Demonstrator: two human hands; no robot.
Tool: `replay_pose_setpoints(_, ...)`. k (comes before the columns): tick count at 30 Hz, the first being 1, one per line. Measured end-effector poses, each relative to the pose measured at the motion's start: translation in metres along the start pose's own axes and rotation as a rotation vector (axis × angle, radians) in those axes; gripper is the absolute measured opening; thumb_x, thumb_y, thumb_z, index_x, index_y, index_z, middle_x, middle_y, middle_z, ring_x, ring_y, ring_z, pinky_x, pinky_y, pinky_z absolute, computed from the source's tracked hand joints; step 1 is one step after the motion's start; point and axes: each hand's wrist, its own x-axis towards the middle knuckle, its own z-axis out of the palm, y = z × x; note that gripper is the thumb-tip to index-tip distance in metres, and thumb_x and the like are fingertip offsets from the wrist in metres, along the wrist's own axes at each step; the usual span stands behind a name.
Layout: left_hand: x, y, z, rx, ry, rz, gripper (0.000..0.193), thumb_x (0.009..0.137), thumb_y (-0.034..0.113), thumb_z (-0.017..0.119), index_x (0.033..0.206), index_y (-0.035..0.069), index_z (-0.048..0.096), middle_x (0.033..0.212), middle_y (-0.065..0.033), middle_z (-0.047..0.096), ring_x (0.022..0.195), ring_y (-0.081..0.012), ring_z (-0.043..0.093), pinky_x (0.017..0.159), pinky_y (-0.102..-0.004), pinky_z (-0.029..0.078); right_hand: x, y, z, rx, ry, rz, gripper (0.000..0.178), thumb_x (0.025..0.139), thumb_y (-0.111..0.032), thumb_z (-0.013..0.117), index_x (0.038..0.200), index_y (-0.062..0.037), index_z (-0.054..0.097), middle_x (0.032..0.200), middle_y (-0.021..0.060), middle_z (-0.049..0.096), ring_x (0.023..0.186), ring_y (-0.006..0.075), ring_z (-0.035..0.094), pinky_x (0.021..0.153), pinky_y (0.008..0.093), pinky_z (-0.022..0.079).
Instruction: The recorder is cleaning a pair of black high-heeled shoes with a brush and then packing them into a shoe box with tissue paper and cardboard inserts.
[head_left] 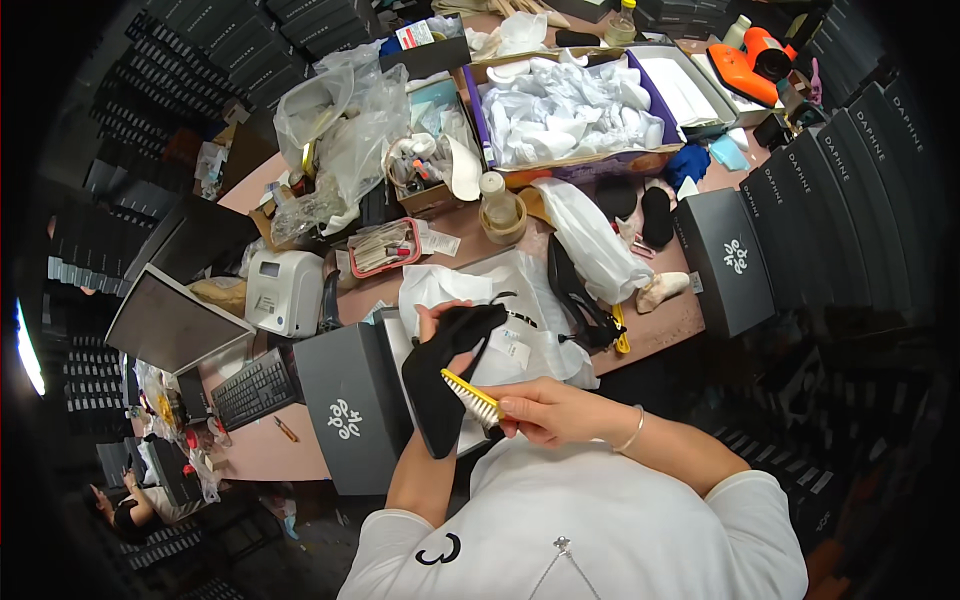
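Observation:
My left hand (pixel 430 320) is closed around a black shoe (pixel 432 385), holding it up above the shoebox in front of me; part of the hand is hidden behind the shoe. My right hand (pixel 545 410) grips a yellow brush (pixel 470 393) with pale bristles. The bristles are at the shoe's edge; I cannot tell whether they touch it. Beneath the shoe, white tissue paper (pixel 440 288) lines an open box. A second black shoe (pixel 568 275) lies to the right, beside a white paper-wrapped bundle (pixel 595 240).
Grey shoeboxes stand at left (pixel 345 410) and right (pixel 725 260). A purple carton (pixel 575 170) of crumpled white paper is at the back. A glass jar (pixel 502 215), a red-rimmed tray (pixel 385 248), a label printer (pixel 285 292), a keyboard (pixel 255 388) and a monitor (pixel 175 318) crowd the table. Another person (pixel 135 508) is at far left.

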Motion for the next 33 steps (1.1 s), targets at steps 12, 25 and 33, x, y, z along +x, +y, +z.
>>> replay_pose_setpoints(12, -0.012, -0.061, 0.005, -0.098, -0.046, -0.195, 0.046, 0.093, 0.050, 0.048, 0.107, 0.007, 0.057, 0.104, -0.0083, 0.062, 0.097, -0.0220, 0.061, 0.088, -0.0404, 0.050, -0.003, -0.004, -0.012, -0.829, 0.688, -0.750, 0.093, 0.066, -0.021, 0.086, 0.143, -0.0043, 0.035, 0.104, 0.0089, 0.064, 0.072, 0.0132, 0.053, 0.066, 0.0285, 0.047)
replay_pose_setpoints(25, -0.087, 0.007, 0.078, 0.830, -0.459, -0.079, 0.100, 0.072, 0.024, 0.081, 0.146, -0.001, 0.018, 0.138, -0.0187, 0.040, 0.125, -0.0240, 0.045, 0.104, -0.0365, 0.036, -0.014, 0.022, -0.070, 0.091, 0.344, -0.292, 0.030, 0.081, -0.018, 0.074, 0.098, -0.0025, 0.056, 0.064, -0.0036, 0.049, 0.042, 0.0028, 0.037, 0.037, 0.0200, 0.027)
replay_pose_setpoints(33, -0.065, -0.006, 0.066, 0.226, -0.431, -0.593, 0.084, 0.069, 0.039, 0.078, 0.134, 0.000, 0.041, 0.122, -0.0149, 0.055, 0.100, -0.0236, 0.062, 0.087, -0.0349, 0.052, -0.017, 0.017, -0.045, -0.392, 0.475, -0.283, 0.059, 0.078, -0.027, 0.078, 0.123, -0.0011, 0.051, 0.078, 0.0016, 0.056, 0.059, 0.0085, 0.050, 0.051, 0.0211, 0.041)
